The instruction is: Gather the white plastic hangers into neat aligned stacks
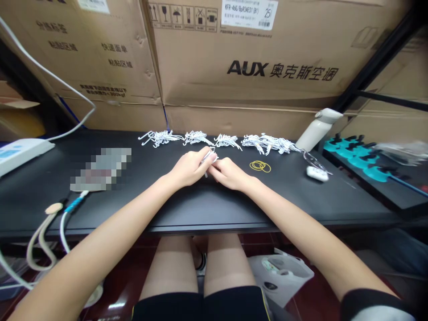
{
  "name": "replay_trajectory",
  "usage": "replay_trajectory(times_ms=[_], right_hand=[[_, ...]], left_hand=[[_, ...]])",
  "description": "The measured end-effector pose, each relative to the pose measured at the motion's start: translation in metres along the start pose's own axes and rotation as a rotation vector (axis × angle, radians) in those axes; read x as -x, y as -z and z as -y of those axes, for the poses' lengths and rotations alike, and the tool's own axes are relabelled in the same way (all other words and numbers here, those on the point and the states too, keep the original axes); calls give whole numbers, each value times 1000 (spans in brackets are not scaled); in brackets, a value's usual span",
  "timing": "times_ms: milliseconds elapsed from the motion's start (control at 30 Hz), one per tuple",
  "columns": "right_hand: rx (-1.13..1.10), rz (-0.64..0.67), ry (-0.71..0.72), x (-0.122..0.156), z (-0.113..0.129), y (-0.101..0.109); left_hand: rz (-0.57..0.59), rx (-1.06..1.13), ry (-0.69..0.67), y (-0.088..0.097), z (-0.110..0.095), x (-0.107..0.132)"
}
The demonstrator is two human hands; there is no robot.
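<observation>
My left hand [189, 168] and my right hand [230, 174] meet above the middle of the black table [200, 209]. Both pinch a small bundle of white plastic hooks [209, 157] between their fingertips. Behind the hands, several bunches of the same white hooks [220, 141] lie in a row along the back of the table. A few yellow rubber bands [260, 166] lie just right of my right hand.
Large cardboard boxes [247, 67] stand behind the table. A white bottle [316, 129] leans at the back right, a small white case [317, 174] before it. Teal and black parts [361, 156] fill a tray at right. Cables [60, 214] and a white device [20, 151] sit at left.
</observation>
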State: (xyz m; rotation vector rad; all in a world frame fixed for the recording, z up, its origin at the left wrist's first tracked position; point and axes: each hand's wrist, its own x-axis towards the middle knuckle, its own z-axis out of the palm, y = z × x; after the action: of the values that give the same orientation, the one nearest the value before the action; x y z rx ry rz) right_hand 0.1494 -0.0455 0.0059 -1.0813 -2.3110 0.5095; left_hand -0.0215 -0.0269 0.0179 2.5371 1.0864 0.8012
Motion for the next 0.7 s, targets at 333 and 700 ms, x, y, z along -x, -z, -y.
replay_trajectory(times_ms=[333, 700], right_hand=[[-6, 4, 0, 0, 1, 0], [6, 10, -7, 0, -1, -1]], left_hand=[[-16, -10, 20, -1, -1, 0], [-13, -18, 22, 0, -2, -1]])
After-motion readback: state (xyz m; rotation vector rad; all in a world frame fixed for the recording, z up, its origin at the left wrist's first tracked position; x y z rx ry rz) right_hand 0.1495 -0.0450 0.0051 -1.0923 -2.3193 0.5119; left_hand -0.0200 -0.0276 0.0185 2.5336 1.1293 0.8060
